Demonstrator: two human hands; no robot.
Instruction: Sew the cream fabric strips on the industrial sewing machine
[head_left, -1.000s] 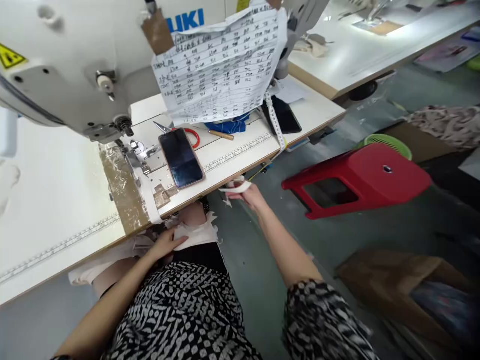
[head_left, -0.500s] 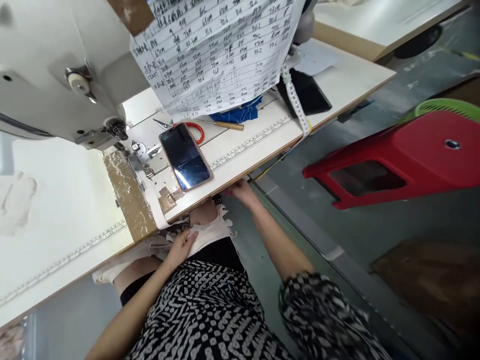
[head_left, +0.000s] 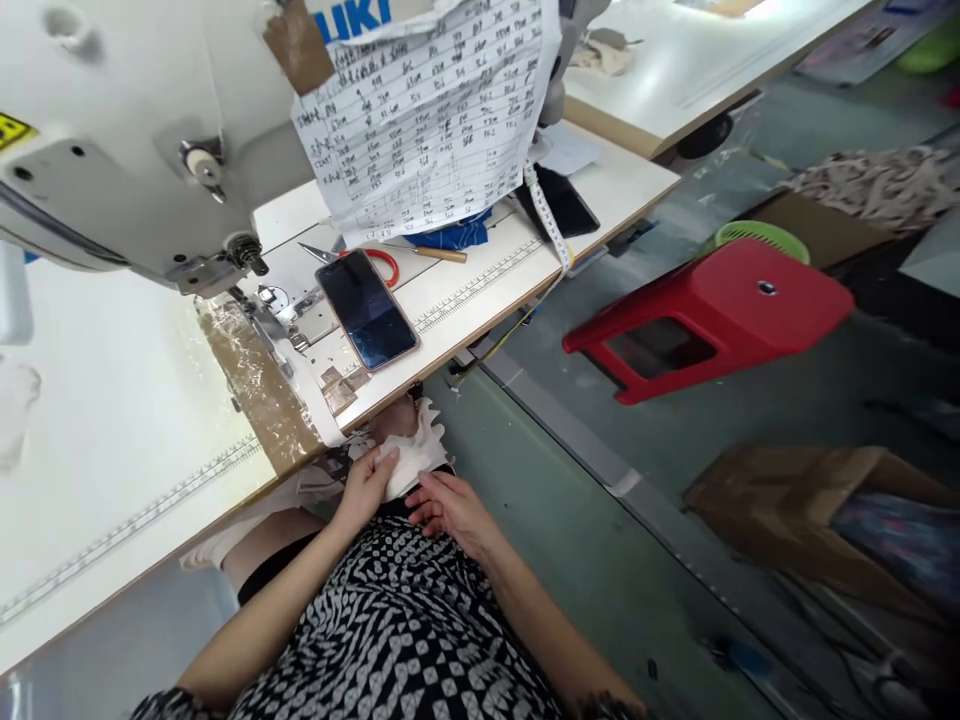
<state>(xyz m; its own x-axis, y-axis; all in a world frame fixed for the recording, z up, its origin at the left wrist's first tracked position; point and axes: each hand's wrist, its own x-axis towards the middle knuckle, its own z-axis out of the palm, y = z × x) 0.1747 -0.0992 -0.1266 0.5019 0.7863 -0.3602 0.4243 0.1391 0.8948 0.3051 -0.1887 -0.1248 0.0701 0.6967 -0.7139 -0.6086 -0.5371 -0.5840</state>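
A white piece of fabric [head_left: 411, 458] with a ruffled edge lies over my lap, close to the table's front edge. My left hand [head_left: 366, 488] is closed on its left side, thumb on top. At the right side of the fabric is my right hand [head_left: 451, 512], its fingers loosely bent and apart, the fingertips by the cloth's edge. Whether they touch it is hard to see. Above them on the table rest a phone [head_left: 367, 310], red-handled scissors [head_left: 386, 264] and a wooden-handled tool [head_left: 441, 254].
A sewing machine [head_left: 150, 190] stands at the left, a handwritten sheet [head_left: 435, 130] hanging from it. A measuring tape [head_left: 547, 215] drapes over the table edge beside a dark tablet [head_left: 574, 205]. On the floor at right are a red stool [head_left: 750, 300] and a cardboard box [head_left: 780, 510].
My right hand has come back from under the table edge to the fabric on my lap. The left hand stays on the fabric. The view has shifted to show more of the right side.
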